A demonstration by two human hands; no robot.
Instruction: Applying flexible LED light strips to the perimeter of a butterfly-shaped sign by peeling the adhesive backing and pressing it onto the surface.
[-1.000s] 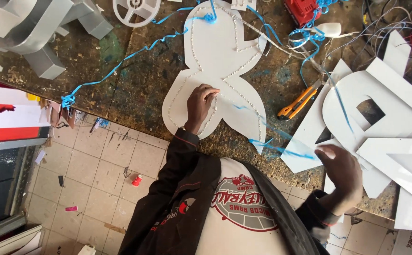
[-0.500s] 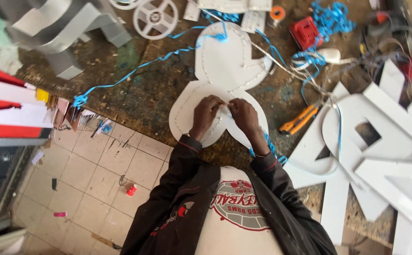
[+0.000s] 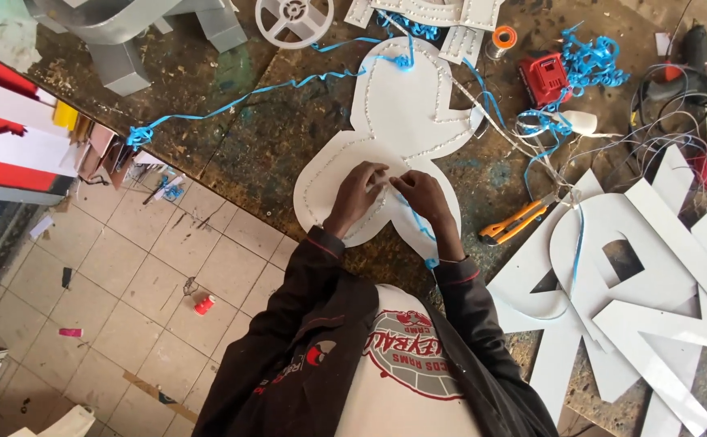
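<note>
Both hands (image 3: 390, 193) pinch blue strip (image 3: 411, 218) on white cutout (image 3: 402, 121).

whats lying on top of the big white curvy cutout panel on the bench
Both hands, left hand and right hand, rest on the white curvy cutout panel, pinching a thin blue plastic strip. Rows of small dots follow its edge. The surface beneath the hands is hidden.

Both arms in dark sleeves reach forward, converging. Left hand (image 3: 358, 192) and right hand (image 3: 420, 194) sit close together, fingers curled, palms down.
</note>
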